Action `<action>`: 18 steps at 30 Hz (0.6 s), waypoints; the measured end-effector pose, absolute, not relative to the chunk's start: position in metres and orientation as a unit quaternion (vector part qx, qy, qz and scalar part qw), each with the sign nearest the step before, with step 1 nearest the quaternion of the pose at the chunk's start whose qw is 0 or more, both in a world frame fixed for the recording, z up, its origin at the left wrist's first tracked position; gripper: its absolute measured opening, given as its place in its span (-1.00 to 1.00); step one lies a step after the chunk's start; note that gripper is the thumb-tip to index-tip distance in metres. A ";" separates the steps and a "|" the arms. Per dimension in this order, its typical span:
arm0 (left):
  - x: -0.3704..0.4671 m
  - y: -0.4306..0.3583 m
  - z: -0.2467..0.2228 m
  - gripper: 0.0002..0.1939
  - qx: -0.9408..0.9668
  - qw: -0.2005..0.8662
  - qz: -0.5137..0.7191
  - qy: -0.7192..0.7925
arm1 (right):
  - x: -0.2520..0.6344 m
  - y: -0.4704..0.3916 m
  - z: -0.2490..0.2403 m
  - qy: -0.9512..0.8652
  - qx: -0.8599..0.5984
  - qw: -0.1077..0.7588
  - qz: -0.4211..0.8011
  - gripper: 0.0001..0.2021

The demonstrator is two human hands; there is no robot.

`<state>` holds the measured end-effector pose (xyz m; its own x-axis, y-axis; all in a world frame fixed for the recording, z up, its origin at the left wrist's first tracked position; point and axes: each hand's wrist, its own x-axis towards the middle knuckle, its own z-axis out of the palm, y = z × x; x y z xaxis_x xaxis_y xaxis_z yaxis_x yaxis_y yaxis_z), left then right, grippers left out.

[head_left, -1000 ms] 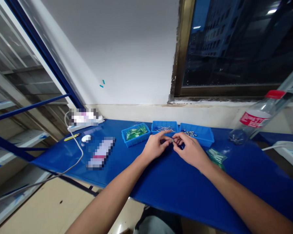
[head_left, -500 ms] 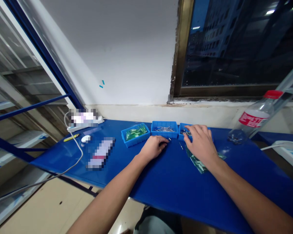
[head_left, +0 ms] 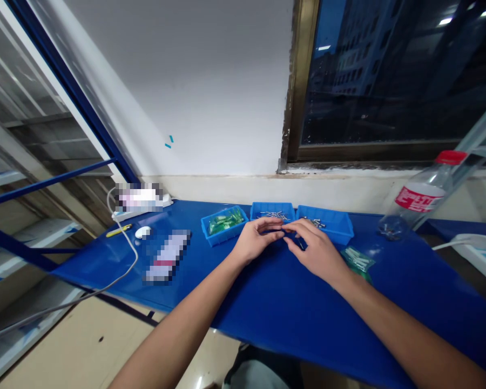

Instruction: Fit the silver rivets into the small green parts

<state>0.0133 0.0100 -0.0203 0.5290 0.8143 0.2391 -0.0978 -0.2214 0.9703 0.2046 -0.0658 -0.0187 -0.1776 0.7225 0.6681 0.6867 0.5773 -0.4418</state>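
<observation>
Rods [head_left: 274,215] lie mostly sideways; whether left hand [head_left: 256,239] or right hand [head_left: 318,249] grips is unclear.

Bright glints in dark window [head_left: 392,75]

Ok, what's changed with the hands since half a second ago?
The right hand has moved left, from over the right-hand blue bin to near the left hand, which is now less curled. Anything held between them is too small to make out. The bin and the bottle stayed put.
</observation>
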 end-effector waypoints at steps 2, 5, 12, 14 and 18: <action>0.014 0.009 -0.018 -0.50 0.646 0.597 0.406 0.250 | 0.200 -0.068 -0.019 -0.768 -0.446 0.457 0.052 -0.77; 0.014 0.007 -0.017 -0.46 0.617 0.634 0.397 0.244 | 0.198 -0.070 -0.019 -0.757 -0.450 0.469 0.070 -0.80; 0.016 0.001 -0.014 -0.41 0.587 0.672 0.375 0.252 | 0.196 -0.071 -0.016 -0.756 -0.462 0.460 0.058 -0.76; 0.017 -0.001 -0.012 -0.40 0.594 0.666 0.370 0.260 | 0.196 -0.071 -0.016 -0.753 -0.464 0.464 0.055 -0.77; 0.016 -0.002 -0.008 -0.49 0.646 0.630 0.329 0.277 | 0.199 -0.071 -0.015 -0.740 -0.477 0.470 0.067 -0.84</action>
